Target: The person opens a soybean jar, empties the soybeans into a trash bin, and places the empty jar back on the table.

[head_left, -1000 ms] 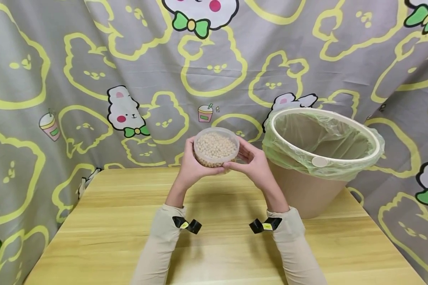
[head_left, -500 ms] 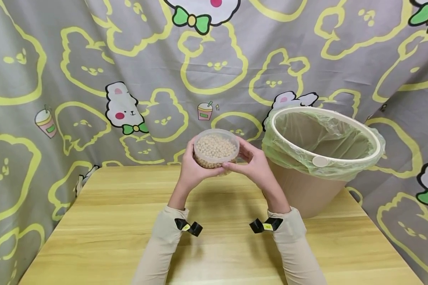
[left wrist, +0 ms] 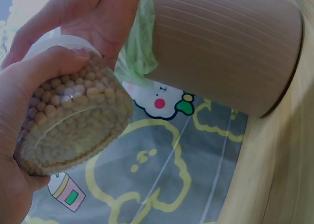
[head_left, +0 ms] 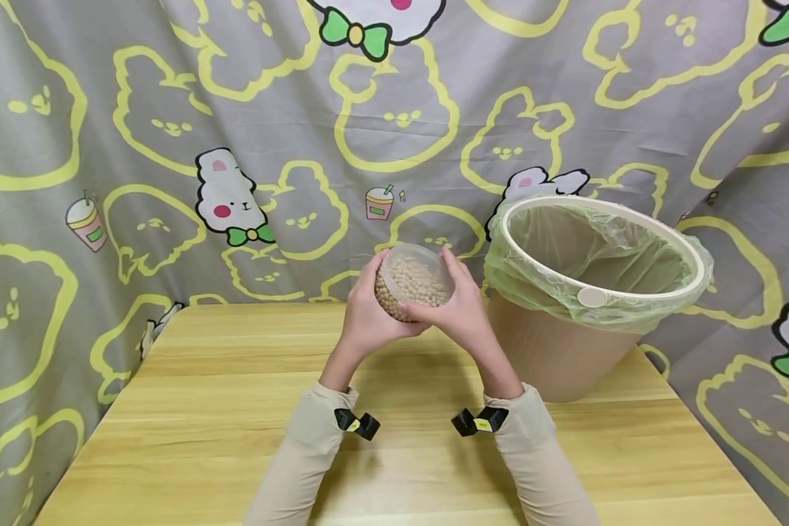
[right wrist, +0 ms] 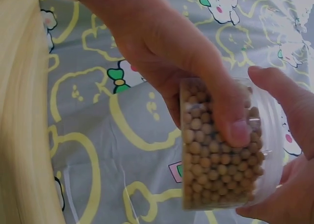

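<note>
A clear round plastic tub (head_left: 429, 258) full of small beige balls (head_left: 416, 281) is held up above the table, its open top tilted toward the right. My left hand (head_left: 370, 310) grips the tub from the left and below, thumb across its side. On the other side my right hand (head_left: 462, 301) holds it by the rim, thumb and fingers spread around the mouth. The left wrist view shows the round base of the tub (left wrist: 78, 130). Balls press against the clear wall in the right wrist view, with the left thumb (right wrist: 233, 121) lying over it.
A beige bin (head_left: 552, 351) with a green plastic liner (head_left: 519, 270) stands on the right of the wooden table (head_left: 223, 409), its mouth facing up. Behind the table hangs a grey curtain (head_left: 289, 124) with yellow cartoon outlines.
The tub has gone from nearly level to tilted, its mouth turning rightward. It has shifted slightly right, and both hands have turned with it. The bin stays in place.
</note>
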{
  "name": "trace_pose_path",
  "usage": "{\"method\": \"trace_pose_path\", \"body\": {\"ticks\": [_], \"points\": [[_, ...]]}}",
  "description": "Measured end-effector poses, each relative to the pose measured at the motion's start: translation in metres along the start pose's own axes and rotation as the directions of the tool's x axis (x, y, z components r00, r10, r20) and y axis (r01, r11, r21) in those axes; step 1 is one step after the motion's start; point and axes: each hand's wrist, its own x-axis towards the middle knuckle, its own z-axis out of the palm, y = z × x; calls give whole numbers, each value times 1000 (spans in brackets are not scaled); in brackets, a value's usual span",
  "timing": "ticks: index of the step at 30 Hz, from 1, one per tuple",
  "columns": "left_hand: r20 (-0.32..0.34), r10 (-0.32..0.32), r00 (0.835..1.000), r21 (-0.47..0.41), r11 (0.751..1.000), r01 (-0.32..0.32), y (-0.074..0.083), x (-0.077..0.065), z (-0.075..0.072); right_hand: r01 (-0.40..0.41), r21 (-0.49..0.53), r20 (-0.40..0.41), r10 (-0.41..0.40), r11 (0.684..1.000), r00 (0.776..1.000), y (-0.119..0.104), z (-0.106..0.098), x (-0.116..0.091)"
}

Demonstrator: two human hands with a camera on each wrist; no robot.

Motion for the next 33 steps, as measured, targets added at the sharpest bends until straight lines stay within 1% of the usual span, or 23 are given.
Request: {"method": "trace_pose_path", "body": {"ticks": [5, 6, 8, 11, 14, 17, 19, 20, 22, 24, 26, 27, 29, 31, 33], "points": [[26, -25, 999, -32, 999, 26, 0, 0, 1, 72, -24, -71, -73, 997, 995, 1, 2, -1], [38, -25, 999, -45, 999, 27, -1, 0, 0, 89, -27, -76, -91, 996, 993, 1, 1, -2], [79, -24, 997, -101, 994, 32, -3, 0, -2, 122, -20, -71, -123, 992, 990, 1, -1, -2], [169, -18, 986, -215, 975, 55, -7, 1, -8, 173, 13, -18, -173, 985, 985, 1, -7, -2], [264, -4, 965, -315, 945, 90, -10, 2, -16, 219, 54, 71, -222, 974, 972, 2, -14, -2], [330, 18, 944, -372, 921, 112, -13, 3, -23, 239, 84, 163, -250, 967, 954, 4, -20, -1], [346, 23, 938, -388, 914, 120, -14, 4, -26, 233, 99, 206, -249, 967, 946, 5, -23, 0], [343, 20, 939, -386, 914, 122, -14, 4, -26, 225, 92, 215, -240, 970, 947, 5, -24, 0], [313, -5, 950, -363, 924, 125, -13, 4, -25, 191, 66, 201, -200, 979, 959, 3, -22, 0], [253, -48, 966, -322, 938, 131, -11, 3, -22, 144, 27, 156, -146, 989, 977, 2, -17, -1], [178, -81, 981, -245, 962, 124, -9, 2, -17, 83, -17, 97, -81, 996, 992, -1, -10, -2], [146, -90, 985, -205, 971, 119, -7, 2, -14, 50, -33, 67, -48, 998, 997, -2, -6, -2], [107, -93, 990, -132, 986, 107, -4, 0, -9, -7, -58, 11, 7, 998, 1000, -4, 3, -3], [93, -84, 992, -76, 993, 91, -1, -1, -5, -50, -72, -32, 48, 996, 998, -6, 8, -4], [101, -80, 992, -72, 994, 87, 1, -1, -2, -72, -76, -56, 68, 994, 996, -6, 10, -4]]}}
